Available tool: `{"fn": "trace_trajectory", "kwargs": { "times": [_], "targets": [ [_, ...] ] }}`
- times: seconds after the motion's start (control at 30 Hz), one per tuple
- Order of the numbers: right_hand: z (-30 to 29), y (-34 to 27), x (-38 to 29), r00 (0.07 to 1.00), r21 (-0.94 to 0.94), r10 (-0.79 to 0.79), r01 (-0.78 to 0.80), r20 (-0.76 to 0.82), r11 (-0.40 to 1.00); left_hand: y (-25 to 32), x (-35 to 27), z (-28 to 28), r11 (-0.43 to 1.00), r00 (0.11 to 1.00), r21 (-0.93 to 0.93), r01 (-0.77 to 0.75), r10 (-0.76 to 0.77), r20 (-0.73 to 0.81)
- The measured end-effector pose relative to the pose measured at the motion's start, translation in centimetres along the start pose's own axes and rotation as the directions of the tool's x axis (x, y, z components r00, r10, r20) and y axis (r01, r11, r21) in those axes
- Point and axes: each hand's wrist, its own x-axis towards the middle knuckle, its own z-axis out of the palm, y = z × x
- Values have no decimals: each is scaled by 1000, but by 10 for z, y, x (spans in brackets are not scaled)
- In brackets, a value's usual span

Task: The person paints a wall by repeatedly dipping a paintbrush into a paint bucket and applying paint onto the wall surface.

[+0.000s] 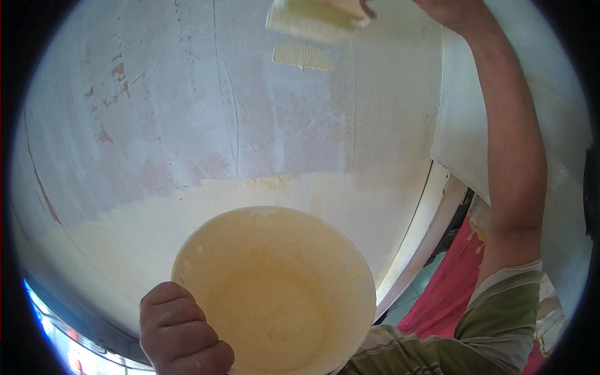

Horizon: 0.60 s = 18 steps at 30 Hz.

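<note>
My left hand (183, 333) is curled over the rim of a round plastic bucket (349, 262). Inside it is cream-coloured paint (276, 304). At the upper edge, a wide paintbrush (309, 18) with cream-coated bristles is blurred in front of the wall (290, 112). My raised right hand (445, 11) is beside the brush, mostly cut off by the frame; the grip itself is hidden. Just below the bristles, a short, thick stroke of cream paint (302, 55) lies on the wall.
Grey-white patches, cracks and chipped spots (119, 77) mark the wall, with a cream band (140, 225) lower down. A pale frame edge (412, 234) bounds it at right. Beyond hang red cloth (440, 286) and pale floor tiles (412, 290) show.
</note>
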Motion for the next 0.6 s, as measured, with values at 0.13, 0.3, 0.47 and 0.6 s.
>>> {"fn": "trace_trajectory", "kwargs": {
  "times": [0.13,0.3,0.47,0.6],
  "targets": [
    [25,9,3,968,-56,75,-63,238,996,-2,0,-15,1000,994,25,-15,12,105],
    [18,42,35,1000,-318,6,-1,13,948,-2,3,-18,999,989,15,-33,30,142],
    [-10,27,44,963,-573,-202,64,-181,817,-2,2,-6,999,999,52,0,-2,42],
    [35,39,32,953,-561,-296,282,69,778,0,-2,-6,998,1000,68,-7,8,-16]
  ]
}}
